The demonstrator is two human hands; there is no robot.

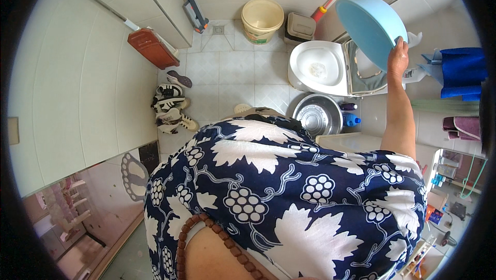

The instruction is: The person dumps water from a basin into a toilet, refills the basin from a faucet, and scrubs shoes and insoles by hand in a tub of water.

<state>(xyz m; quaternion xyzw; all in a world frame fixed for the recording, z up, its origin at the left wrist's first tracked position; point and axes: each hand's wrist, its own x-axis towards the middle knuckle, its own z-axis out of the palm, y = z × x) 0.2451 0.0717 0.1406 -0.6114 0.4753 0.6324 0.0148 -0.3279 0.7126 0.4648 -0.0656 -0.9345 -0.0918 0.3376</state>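
Note:
My right hand (398, 61) grips the rim of a light blue plastic basin (374, 28). The basin is tilted on its side at the upper right, above the raised seat end of a white toilet (295, 74). A grey padded seat cover (353, 72) shows below the basin, partly hidden by it. Something small and dark sits at the rim by my fingers, too small to name. My left hand is out of view.
A stainless steel basin (317, 115) stands beside the toilet, near two bottles (350, 120). Farther off are a cream bucket (262, 14), a lidded bin (301, 26) and a red plunger-like pump (321, 12). Several shoes (170, 103) and a reddish-brown flat mop-like head (151, 47) lie left.

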